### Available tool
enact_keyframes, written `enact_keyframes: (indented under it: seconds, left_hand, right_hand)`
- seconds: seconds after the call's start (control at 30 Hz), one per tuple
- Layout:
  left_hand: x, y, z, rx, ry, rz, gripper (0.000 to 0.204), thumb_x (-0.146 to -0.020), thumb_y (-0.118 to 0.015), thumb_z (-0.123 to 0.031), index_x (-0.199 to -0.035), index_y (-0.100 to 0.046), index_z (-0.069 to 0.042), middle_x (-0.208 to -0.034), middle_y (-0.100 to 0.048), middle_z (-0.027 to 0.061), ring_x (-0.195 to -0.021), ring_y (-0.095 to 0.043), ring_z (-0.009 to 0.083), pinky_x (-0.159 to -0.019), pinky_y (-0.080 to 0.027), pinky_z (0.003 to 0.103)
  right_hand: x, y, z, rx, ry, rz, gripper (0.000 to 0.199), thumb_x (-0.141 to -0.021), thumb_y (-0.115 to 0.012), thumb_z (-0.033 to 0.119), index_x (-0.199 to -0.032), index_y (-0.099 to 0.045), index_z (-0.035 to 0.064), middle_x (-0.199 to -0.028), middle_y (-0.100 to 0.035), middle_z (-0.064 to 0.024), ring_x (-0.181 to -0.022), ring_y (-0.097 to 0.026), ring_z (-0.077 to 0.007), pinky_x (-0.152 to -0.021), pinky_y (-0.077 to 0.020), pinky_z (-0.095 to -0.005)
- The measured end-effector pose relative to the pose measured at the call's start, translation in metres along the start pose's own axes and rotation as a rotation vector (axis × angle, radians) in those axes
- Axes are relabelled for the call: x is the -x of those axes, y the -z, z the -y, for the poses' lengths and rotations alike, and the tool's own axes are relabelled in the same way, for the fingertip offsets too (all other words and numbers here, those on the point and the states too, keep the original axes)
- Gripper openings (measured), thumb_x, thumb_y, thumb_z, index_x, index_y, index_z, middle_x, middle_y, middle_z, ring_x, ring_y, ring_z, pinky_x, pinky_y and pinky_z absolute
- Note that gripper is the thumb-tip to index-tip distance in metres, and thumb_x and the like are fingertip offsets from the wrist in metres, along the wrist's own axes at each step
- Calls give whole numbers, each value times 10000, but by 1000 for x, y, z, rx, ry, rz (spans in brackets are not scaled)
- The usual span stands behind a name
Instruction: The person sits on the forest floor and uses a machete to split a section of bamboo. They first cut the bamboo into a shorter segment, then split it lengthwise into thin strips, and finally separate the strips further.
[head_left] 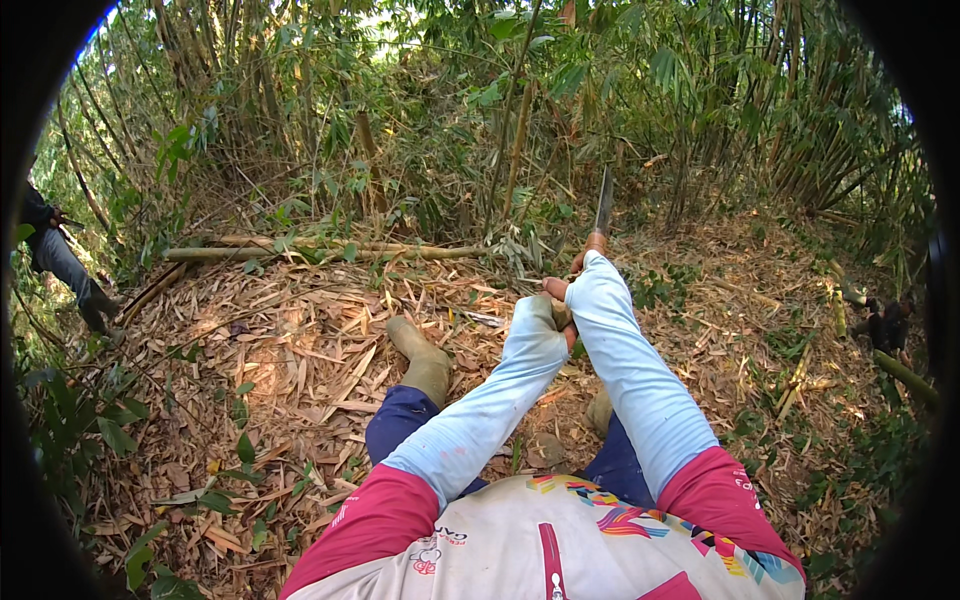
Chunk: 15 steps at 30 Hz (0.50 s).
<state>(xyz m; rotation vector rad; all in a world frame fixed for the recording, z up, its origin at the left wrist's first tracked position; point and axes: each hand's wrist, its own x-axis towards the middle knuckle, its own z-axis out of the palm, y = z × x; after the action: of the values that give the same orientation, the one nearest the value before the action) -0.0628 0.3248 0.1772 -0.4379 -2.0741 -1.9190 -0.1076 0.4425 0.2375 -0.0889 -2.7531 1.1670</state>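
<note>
My right hand [581,262] is closed round the handle of a machete [604,203], whose dark blade points up and away from me. Close beside it, my left hand [560,312] is bent inward against the right forearm, near the wrist. Its fingers are curled, and what lies in them, if anything, is hidden. Light blue sleeves cover both forearms and reach onto the hands.
Cut bamboo poles [330,252] lie across the ground ahead, before dense standing bamboo. My boot [420,360] rests on dry leaf litter [290,350]. Another person [62,255] stands at the far left. A green pole [905,378] and a dark shape [888,325] lie at the right.
</note>
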Motion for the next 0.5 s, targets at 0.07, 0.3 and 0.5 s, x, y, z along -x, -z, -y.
enact_keyframes:
  seconds: [0.07,0.3,0.5]
  left_hand:
    - [1,0,3,-12,23,-28,184,-736,-746,-32,-773,-571,13,-638,-620,59,-569,-565,118,-507,-426,305]
    - [3,-8,-9,-136,0,-80,183,-763,-741,-82,-773,-598,32,-590,-610,67,-526,-566,131,-472,-416,304]
    - [12,1,-20,-113,60,-83,178,-763,-706,-97,-827,-600,31,-630,-627,87,-542,-580,132,-493,-432,298]
  right_hand:
    - [3,4,7,61,17,-3,552,-687,-846,380,-991,-563,17,-846,-624,-166,-789,-627,-310,-740,-502,-415]
    - [-1,9,4,122,40,-45,419,-703,-793,290,-947,-583,21,-843,-627,-169,-768,-632,-309,-721,-506,-400]
    - [-11,9,7,200,20,-14,406,-692,-810,288,-942,-626,26,-908,-664,-164,-844,-661,-306,-800,-522,-384]
